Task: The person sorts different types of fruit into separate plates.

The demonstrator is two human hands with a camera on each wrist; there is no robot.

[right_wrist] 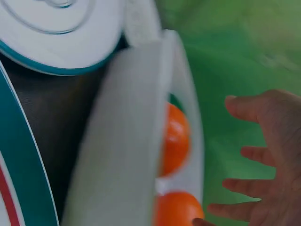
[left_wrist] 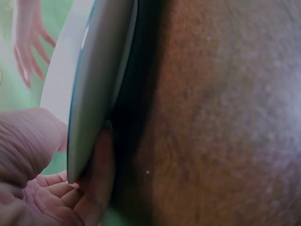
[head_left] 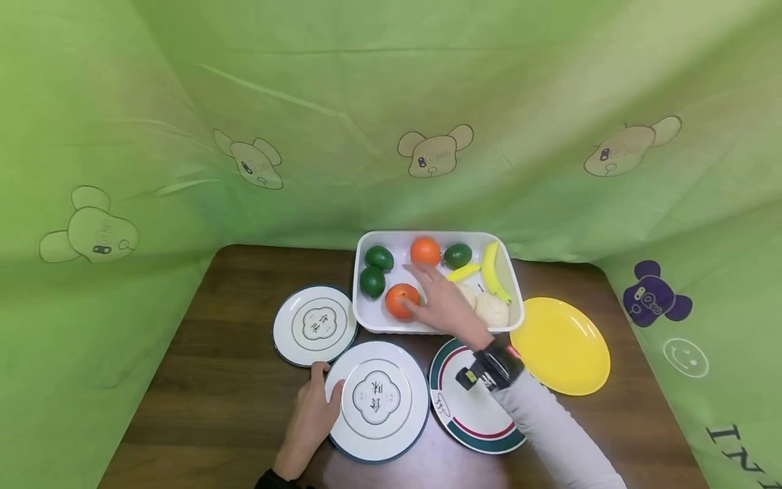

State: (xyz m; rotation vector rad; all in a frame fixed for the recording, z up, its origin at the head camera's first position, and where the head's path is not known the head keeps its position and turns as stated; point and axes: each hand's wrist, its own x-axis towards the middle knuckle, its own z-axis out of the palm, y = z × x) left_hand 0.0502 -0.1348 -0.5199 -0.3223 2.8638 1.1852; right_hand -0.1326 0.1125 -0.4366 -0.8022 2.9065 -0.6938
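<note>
My left hand (head_left: 311,414) holds the left rim of a large white plate (head_left: 375,445) with a dark blue edge and Chinese characters. In the left wrist view, the fingers (left_wrist: 101,165) reach beneath that rim and the thumb side lies opposite. Over a white tray (head_left: 513,299), my right hand (head_left: 442,299) hovers with its fingers spread, nearest an orange (head_left: 400,301). A second orange (head_left: 425,251) lies just beyond the fingertips. The right wrist view shows nothing held in the right hand (right_wrist: 263,165).
Also in the tray are green fruits (head_left: 373,282), bananas (head_left: 491,272) and pale bun-like rounds (head_left: 492,311). A small white plate (head_left: 287,333) stands left, a green-and-red-rimmed plate (head_left: 452,401) under the right forearm, a yellow plate (head_left: 562,346) right. Green cloth (head_left: 342,197) encloses the table.
</note>
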